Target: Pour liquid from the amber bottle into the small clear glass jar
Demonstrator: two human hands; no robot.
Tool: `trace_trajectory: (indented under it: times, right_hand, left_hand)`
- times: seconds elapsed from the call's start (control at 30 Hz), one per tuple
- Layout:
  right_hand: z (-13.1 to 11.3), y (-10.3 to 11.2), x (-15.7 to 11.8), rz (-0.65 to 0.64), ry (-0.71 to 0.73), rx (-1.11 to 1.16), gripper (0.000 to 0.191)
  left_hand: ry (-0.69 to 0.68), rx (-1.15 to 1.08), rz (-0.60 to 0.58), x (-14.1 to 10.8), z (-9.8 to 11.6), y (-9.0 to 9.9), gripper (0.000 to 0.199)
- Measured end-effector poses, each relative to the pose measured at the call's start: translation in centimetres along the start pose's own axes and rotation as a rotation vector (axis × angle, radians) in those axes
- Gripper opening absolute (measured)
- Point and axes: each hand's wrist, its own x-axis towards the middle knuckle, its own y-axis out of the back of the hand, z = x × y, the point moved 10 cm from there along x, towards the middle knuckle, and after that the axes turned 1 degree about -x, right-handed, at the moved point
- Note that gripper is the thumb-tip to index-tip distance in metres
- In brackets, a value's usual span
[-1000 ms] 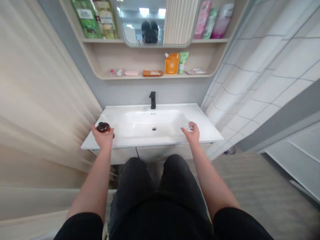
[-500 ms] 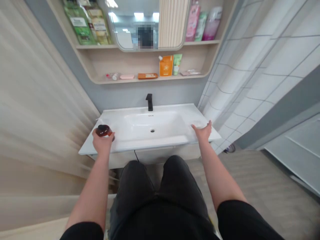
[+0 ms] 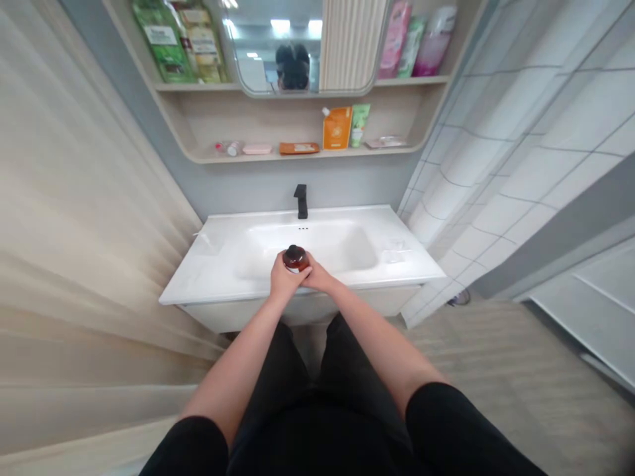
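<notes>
A brown bottle (image 3: 296, 260) with a black cap is held upright over the front edge of the white sink basin (image 3: 342, 248). My left hand (image 3: 284, 279) is wrapped round its left and near side. From the right, my right hand (image 3: 317, 274) closes against the same bottle, its fingers partly hidden behind the bottle and my left hand. Behind them the black faucet (image 3: 302, 201) stands at the back of the basin. A clear item (image 3: 395, 252) lies on the counter to the right, and another see-through item (image 3: 209, 243) is at the left end.
Above the sink hangs a shelf unit (image 3: 218, 158) with a mirror (image 3: 278, 53). It bears an orange pouch (image 3: 337, 129), a green tube (image 3: 360, 125), a pink box (image 3: 257, 149) and several bottles. Curtains (image 3: 89, 198) hang left; a white grid-patterned curtain (image 3: 461, 158) hangs right.
My left hand has carried the brown bottle from the counter's left end to the middle. My right hand has come in from the right side and closed on the bottle too.
</notes>
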Motion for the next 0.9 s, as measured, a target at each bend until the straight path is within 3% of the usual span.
trace_trajectory:
  times: [0.07, 0.17, 0.4, 0.53, 0.7, 0.8, 0.9]
  right_hand:
    - [0.9, 0.1, 0.4, 0.069, -0.047, 0.077, 0.103]
    - [1.2, 0.8, 0.1, 0.115, -0.110, 0.079, 0.091]
    - [0.3, 1.0, -0.5, 0.085, -0.153, 0.120, 0.096]
    - [0.5, 1.0, -0.4, 0.085, -0.166, 0.139, 0.093]
    - [0.5, 1.0, -0.3, 0.082, -0.172, 0.120, 0.088]
    - [0.5, 0.6, 0.0, 0.068, -0.149, 0.149, 0.088]
    - [0.5, 0.4, 0.0, 0.053, -0.142, 0.152, 0.085]
  left_hand:
    - [-0.050, -0.008, 0.014, -0.1, 0.5, -0.4, 0.080]
    - [-0.108, 0.000, -0.062, 0.3, 0.6, -0.6, 0.077]
    - [-0.113, -0.275, -0.345, 3.0, 1.3, -0.9, 0.048]
    - [-0.156, -0.233, -0.444, 4.1, 2.9, -1.3, 0.035]
    - [-0.152, -0.200, -0.429, 4.4, 3.8, -1.8, 0.025]
    - [-0.025, -0.173, -0.283, 4.6, 2.8, -1.8, 0.020]
    - [0.041, -0.176, -0.149, 4.7, 2.2, -1.3, 0.039]
